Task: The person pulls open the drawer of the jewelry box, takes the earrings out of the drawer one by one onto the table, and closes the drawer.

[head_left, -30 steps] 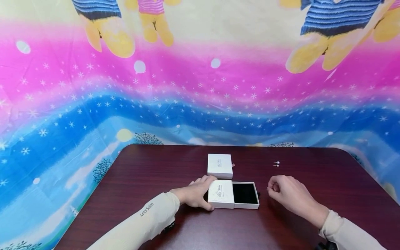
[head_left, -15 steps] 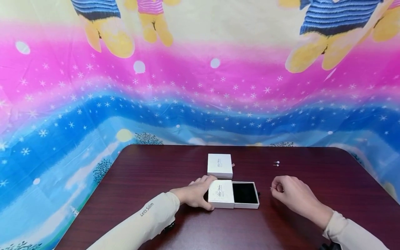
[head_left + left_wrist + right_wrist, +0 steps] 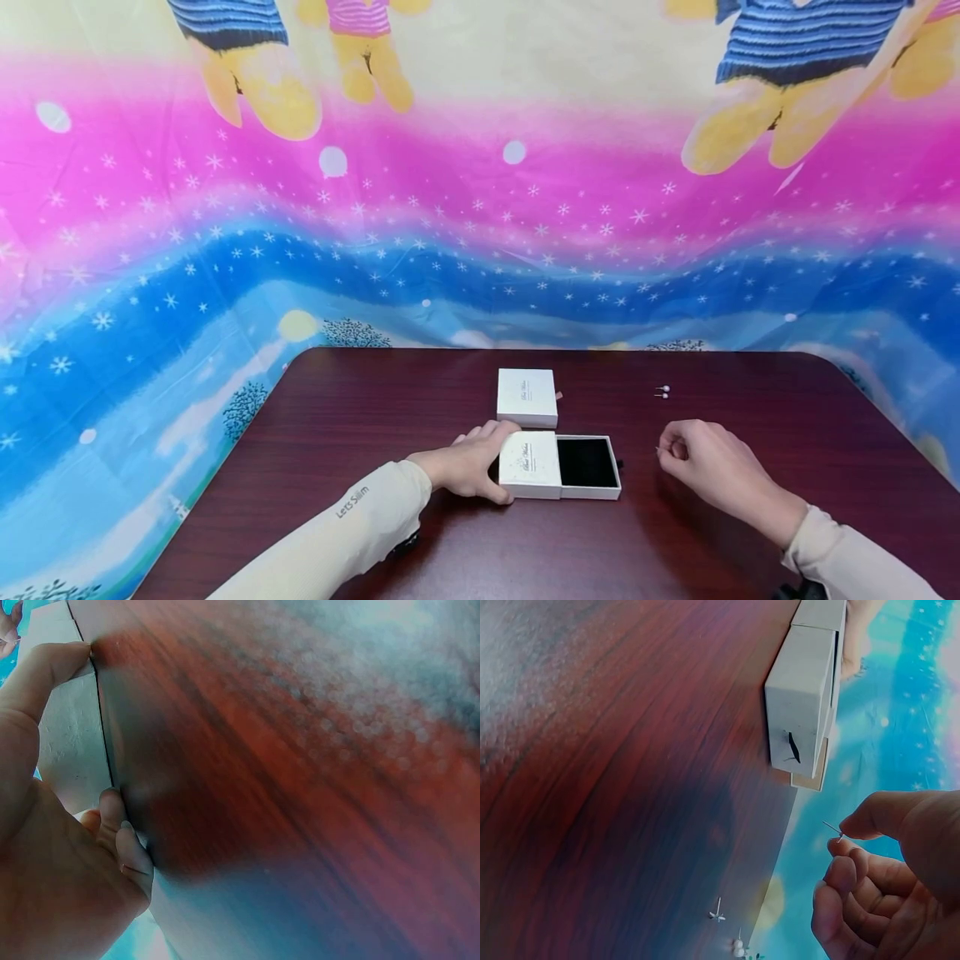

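My left hand (image 3: 471, 467) holds the sleeve of a white jewellery box (image 3: 529, 460), thumb on its near side and fingers at the far side. The box's drawer (image 3: 615, 492), with its black pad (image 3: 587, 463), is pulled out to the right. Right of it, above the table, my right hand (image 3: 712, 458) pinches a small stud earring (image 3: 831, 828) between thumb and index finger. Its thin metal post sticks out; the rest is mostly hidden by the fingertips. Two pearl stud earrings (image 3: 663, 388) lie on the table beyond the right hand.
A second white box (image 3: 527, 397), closed with a small ribbon tab on its right, stands just behind the first. Everything rests on a dark red-brown table (image 3: 375, 392). A colourful printed cloth (image 3: 450, 208) hangs behind the table's far edge.
My right hand has drifted slightly to the right, away from the drawer, still pinching the stud earring. The left hand and both boxes have stayed put.
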Action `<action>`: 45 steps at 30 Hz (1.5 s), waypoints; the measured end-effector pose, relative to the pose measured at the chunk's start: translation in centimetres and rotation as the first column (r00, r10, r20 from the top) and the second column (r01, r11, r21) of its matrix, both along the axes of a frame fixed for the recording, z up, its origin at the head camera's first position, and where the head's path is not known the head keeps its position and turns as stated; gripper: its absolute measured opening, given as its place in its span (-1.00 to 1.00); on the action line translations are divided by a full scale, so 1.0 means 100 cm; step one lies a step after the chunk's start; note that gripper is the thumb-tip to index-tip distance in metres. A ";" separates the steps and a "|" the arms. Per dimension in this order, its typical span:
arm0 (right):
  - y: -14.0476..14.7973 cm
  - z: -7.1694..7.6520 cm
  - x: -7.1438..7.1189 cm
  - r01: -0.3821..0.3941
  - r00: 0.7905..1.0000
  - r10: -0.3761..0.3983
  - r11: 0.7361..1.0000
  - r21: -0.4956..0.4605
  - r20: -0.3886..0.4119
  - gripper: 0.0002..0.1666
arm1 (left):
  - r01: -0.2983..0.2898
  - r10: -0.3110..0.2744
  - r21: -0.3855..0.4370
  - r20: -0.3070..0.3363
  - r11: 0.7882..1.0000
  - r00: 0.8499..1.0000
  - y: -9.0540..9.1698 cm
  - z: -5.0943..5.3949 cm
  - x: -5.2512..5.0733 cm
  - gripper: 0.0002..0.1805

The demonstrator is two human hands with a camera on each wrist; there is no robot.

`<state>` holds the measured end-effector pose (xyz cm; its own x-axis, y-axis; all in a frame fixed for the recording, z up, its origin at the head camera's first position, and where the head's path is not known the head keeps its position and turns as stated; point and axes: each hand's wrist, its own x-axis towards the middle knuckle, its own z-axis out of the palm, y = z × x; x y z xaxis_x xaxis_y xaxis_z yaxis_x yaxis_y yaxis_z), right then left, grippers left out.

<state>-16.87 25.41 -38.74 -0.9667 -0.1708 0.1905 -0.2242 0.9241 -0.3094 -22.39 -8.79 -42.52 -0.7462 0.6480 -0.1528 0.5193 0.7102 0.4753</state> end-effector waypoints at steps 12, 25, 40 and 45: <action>0.006 0.000 -0.001 -0.003 1.000 0.002 1.000 -0.010 -0.015 -0.87 | -0.007 0.007 0.000 -0.001 1.000 1.000 0.000 0.000 0.001 -0.01; 0.013 -0.001 -0.003 0.029 1.000 -0.029 0.999 -0.016 -0.005 -0.91 | -0.003 0.003 0.002 -0.007 1.000 1.000 -0.001 -0.001 0.000 0.00; 0.020 -0.001 -0.003 0.028 1.000 -0.028 0.999 -0.034 0.011 -0.90 | 0.000 0.000 0.005 -0.007 1.000 1.000 0.000 -0.001 0.000 0.00; 0.023 -0.002 -0.004 0.028 1.000 -0.028 0.999 -0.043 0.013 -0.88 | 0.000 0.000 0.006 -0.008 1.000 1.000 0.000 -0.001 0.001 0.00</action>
<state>-17.25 27.68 -38.92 -0.9733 -0.1355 0.1855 -0.1945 0.9158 -0.3515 -22.30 -8.81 -42.62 -0.7477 0.6486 -0.1426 0.5231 0.7075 0.4753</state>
